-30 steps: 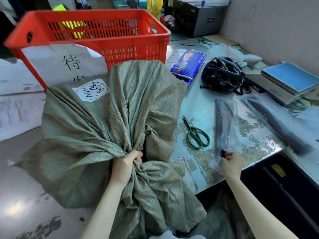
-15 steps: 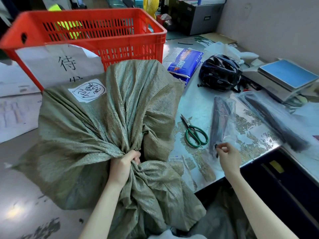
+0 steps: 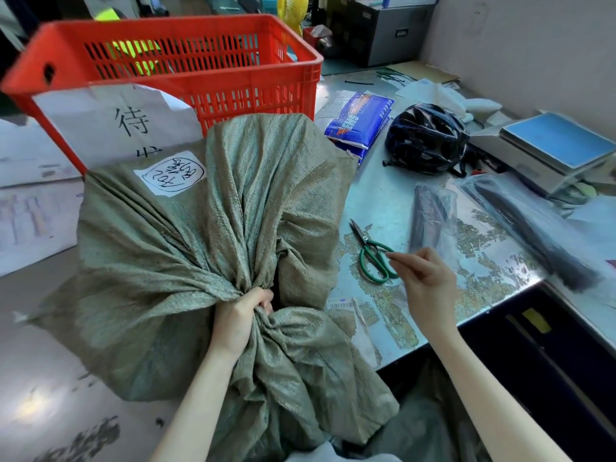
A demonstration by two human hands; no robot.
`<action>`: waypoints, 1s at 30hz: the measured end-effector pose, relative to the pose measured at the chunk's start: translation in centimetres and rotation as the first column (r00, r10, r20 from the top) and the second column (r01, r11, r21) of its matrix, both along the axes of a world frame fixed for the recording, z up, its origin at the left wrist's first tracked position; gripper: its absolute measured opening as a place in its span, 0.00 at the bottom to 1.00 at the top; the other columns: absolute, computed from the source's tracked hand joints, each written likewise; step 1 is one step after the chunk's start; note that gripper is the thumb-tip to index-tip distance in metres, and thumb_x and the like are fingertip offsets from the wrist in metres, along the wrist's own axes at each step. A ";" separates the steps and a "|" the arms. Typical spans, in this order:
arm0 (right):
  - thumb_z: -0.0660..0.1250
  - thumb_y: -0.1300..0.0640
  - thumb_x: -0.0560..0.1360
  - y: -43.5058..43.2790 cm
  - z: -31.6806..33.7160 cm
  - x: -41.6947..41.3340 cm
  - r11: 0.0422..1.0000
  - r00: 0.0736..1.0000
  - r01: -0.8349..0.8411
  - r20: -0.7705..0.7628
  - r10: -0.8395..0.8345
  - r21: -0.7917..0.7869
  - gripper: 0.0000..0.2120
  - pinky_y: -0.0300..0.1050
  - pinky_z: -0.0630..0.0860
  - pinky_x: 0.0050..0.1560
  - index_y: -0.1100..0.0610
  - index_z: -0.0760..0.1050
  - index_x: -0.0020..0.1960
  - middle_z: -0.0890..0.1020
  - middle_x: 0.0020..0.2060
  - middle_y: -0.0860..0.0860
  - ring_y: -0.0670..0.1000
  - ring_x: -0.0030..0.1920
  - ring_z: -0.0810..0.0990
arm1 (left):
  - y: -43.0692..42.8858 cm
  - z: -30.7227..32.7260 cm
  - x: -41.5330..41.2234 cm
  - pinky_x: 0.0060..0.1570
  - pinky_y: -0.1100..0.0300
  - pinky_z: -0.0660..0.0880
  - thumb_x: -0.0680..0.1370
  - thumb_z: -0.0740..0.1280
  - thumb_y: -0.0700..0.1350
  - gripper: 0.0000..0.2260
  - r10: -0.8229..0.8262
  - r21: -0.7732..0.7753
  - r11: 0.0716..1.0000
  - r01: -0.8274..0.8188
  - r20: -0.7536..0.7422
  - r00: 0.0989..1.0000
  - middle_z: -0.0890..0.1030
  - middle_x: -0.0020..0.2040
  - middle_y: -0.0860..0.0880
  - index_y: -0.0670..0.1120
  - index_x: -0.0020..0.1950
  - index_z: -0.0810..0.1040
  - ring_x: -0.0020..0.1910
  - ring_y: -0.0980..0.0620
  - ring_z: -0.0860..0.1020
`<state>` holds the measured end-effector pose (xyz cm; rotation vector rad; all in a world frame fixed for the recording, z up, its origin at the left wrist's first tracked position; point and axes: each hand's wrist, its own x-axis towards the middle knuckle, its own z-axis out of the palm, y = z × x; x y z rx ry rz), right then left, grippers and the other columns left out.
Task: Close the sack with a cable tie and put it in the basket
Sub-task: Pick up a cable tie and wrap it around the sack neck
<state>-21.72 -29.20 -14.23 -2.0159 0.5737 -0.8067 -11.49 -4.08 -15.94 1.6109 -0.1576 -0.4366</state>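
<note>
A large grey-green woven sack (image 3: 200, 261) lies on the metal table, a white label on its top. My left hand (image 3: 240, 321) is clenched around the gathered neck of the sack at its near end. My right hand (image 3: 426, 285) hovers over the table beside the green-handled scissors (image 3: 375, 258), thumb and forefinger pinched; I cannot make out anything between them. A clear bag of black cable ties (image 3: 431, 215) lies just beyond that hand. The red plastic basket (image 3: 166, 31) stands behind the sack, a paper sign on its front.
A second bag of black ties (image 3: 533, 228) lies at the right, near the table's edge. A black helmet (image 3: 426, 138), a blue packet (image 3: 360, 123) and a scale with a blue top (image 3: 546, 151) sit further back.
My right hand has left the mouth of the cable tie bag and moved left and up toward the scissors, fingers still pinched. My left hand keeps its grip on the sack's neck.
</note>
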 end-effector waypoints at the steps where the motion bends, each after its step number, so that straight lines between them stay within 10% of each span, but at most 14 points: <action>1: 0.71 0.67 0.71 0.5 0.3 0.3 0.995 1.000 -0.003 0.020 0.005 -0.099 0.10 0.38 0.68 0.34 0.55 0.83 0.49 0.74 0.37 0.55 0.49 0.35 0.71 | 0.0 0.1 0.0 0.41 0.61 0.69 0.67 0.64 0.47 0.14 0.013 -0.010 1.000 -0.013 -0.006 1.000 0.73 0.25 0.51 0.49 0.21 0.67 0.30 0.53 0.72; 7: 0.68 0.63 0.73 4.0 3.3 1.3 0.941 0.975 -0.160 0.103 0.198 -0.300 0.05 0.47 0.71 0.47 0.60 0.83 0.43 0.81 0.39 0.47 0.49 0.42 0.77 | -0.1 0.7 -0.3 0.42 0.63 0.70 0.70 0.66 0.44 0.15 0.038 -0.041 0.998 -0.039 -0.028 0.999 0.75 0.26 0.50 0.45 0.23 0.69 0.31 0.54 0.73; 13: 0.69 0.67 0.71 7.3 4.8 2.3 0.873 0.866 -0.453 0.143 0.479 -0.180 0.07 0.38 0.76 0.35 0.60 0.84 0.46 0.83 0.34 0.50 0.42 0.34 0.79 | -0.3 1.7 -1.5 0.50 0.51 0.72 0.69 0.70 0.44 0.08 0.122 -0.217 0.964 -0.152 -0.143 0.982 0.78 0.31 0.46 0.40 0.34 0.81 0.37 0.48 0.77; 17: 0.71 0.65 0.71 9.0 4.3 3.9 0.816 0.837 -0.545 -0.064 0.544 -0.192 0.06 0.31 0.69 0.35 0.59 0.84 0.46 0.78 0.33 0.43 0.37 0.32 0.74 | -0.4 3.1 -2.7 0.51 0.62 0.78 0.75 0.67 0.35 0.09 0.234 -0.286 0.921 -0.265 -0.140 0.962 0.86 0.41 0.51 0.44 0.40 0.85 0.45 0.56 0.84; 22: 0.66 0.60 0.74 9.3 3.3 5.7 0.778 0.733 -0.596 -0.530 0.425 -0.199 0.08 0.51 0.77 0.44 0.51 0.83 0.47 0.85 0.42 0.51 0.57 0.45 0.81 | -0.2 3.7 -3.3 0.51 0.72 0.75 0.70 0.73 0.36 0.14 0.363 -0.265 0.884 -0.385 -0.129 0.923 0.83 0.50 0.59 0.51 0.51 0.79 0.48 0.67 0.81; 30: 0.59 0.66 0.72 11.5 5.0 7.1 0.648 0.579 -0.697 -0.775 0.254 -0.308 0.07 0.48 0.67 0.35 0.58 0.73 0.43 0.70 0.35 0.54 0.59 0.38 0.72 | 1.1 4.1 -5.4 0.58 0.50 0.75 0.77 0.63 0.52 0.15 0.355 -0.424 0.705 -0.568 -0.482 0.801 0.85 0.54 0.46 0.46 0.57 0.82 0.56 0.47 0.82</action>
